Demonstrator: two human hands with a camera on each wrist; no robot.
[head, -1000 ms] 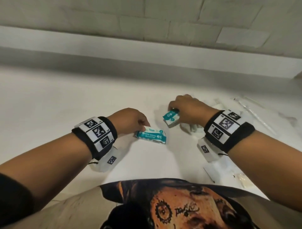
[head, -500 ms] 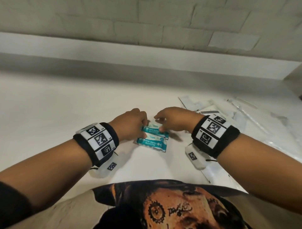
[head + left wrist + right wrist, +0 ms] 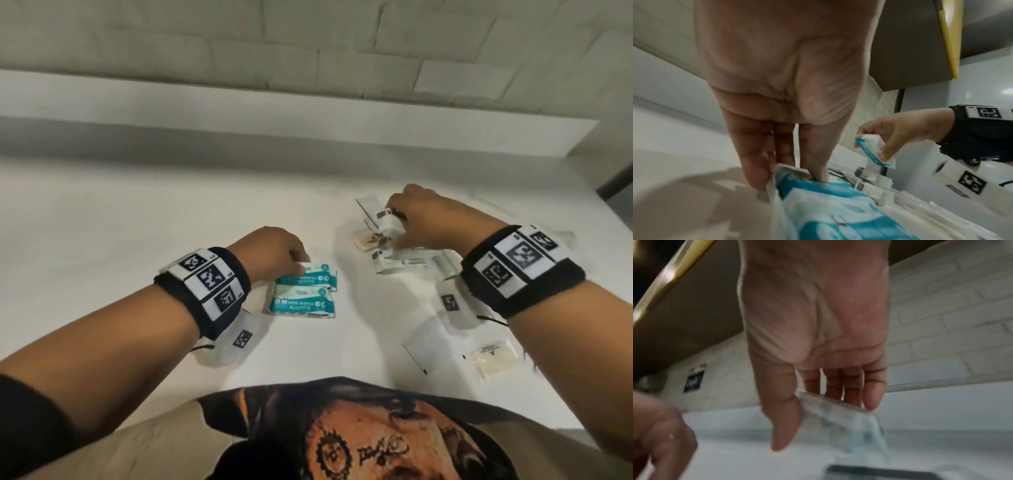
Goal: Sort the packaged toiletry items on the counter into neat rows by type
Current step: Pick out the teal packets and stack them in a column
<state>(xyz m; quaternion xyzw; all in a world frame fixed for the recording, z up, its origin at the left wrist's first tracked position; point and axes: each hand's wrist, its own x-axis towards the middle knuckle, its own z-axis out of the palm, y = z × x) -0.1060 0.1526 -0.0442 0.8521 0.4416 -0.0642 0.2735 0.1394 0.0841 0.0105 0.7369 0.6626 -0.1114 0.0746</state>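
Two teal-and-white mini wipes packs lie side by side on the white counter, the far pack above the near pack. My left hand is at their left end. In the left wrist view its thumb and fingers pinch the crimped edge of a wipes pack. My right hand is over the pile on the right and grips a third small wipes pack between thumb and fingers. That pack shows blurred in the right wrist view.
A heap of white barcoded packets and a beige sachet lie under my right hand. Nearer me are a flat white sachet and another beige sachet. A raised ledge backs the counter.
The right hand set a second wipes pack beside the first, then moved right to the pile and took hold of another pack. The left hand stayed at the packs' left end.
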